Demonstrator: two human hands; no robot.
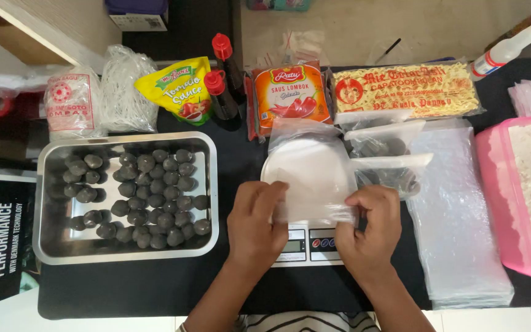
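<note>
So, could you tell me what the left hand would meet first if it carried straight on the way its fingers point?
The left hand points up and slightly right; it already touches the clear plastic bag on the scale, so the bag comes first.

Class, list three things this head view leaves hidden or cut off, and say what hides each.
1. Scale display: partly covered by left hand and right hand.
2. Pink tub: cut off by right edge.
3. Clear bag mouth: fingers cover it, so open or closed is unclear.
</note>
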